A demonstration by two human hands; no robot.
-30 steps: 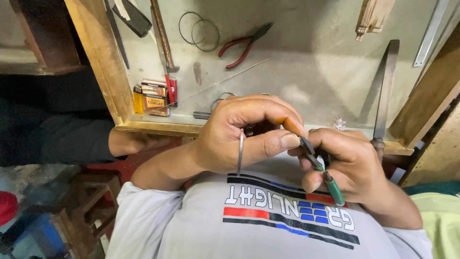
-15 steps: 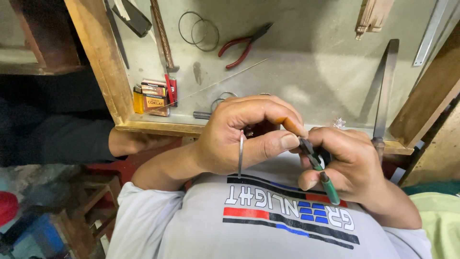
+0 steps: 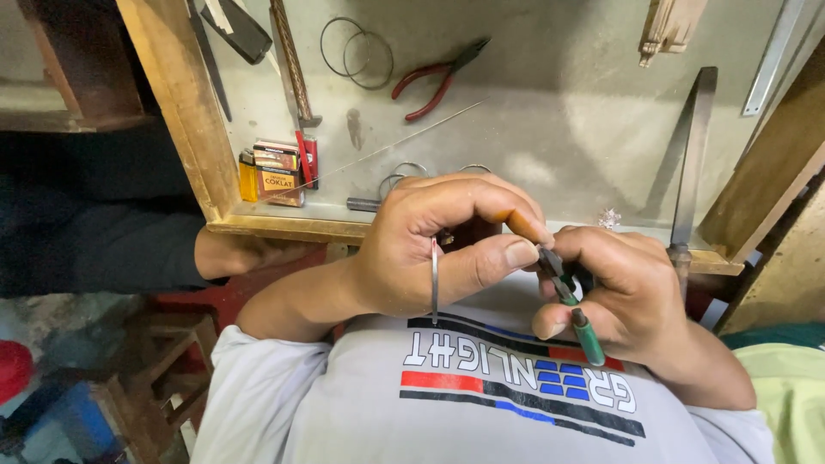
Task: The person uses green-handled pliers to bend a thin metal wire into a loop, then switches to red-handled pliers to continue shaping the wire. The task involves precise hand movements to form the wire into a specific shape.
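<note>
Barely shifting since half a second ago: green-handled pliers (image 3: 574, 305) tilting a touch more upright, both hands staying locked together at the front lip of the bench.

Gripping those pliers in the right hand (image 3: 627, 301), fingers curled tight round the handles, the dark nose pointing up-left into the left hand (image 3: 443, 245). Pinching a thin metal ring (image 3: 434, 279) there between thumb and bent fingers, the band showing edge-on and hanging just below the thumb. Touching, thumb to plier nose, right over the wooden bench edge (image 3: 292, 228); whatever sits in the plier tips staying hidden behind the fingers.

Working close against the chest, above a white printed shirt (image 3: 481, 395), leaving little room below the hands.

Lying further out on the grey bench top (image 3: 550, 129): red-handled pliers (image 3: 434, 82) and two wire hoops (image 3: 357, 51) well apart toward the back, small yellow and red boxes (image 3: 275, 172) near the left frame, a long flat metal file (image 3: 692, 163) running along the right side to the front edge. Leaving open surface between the hands and the red pliers.
</note>
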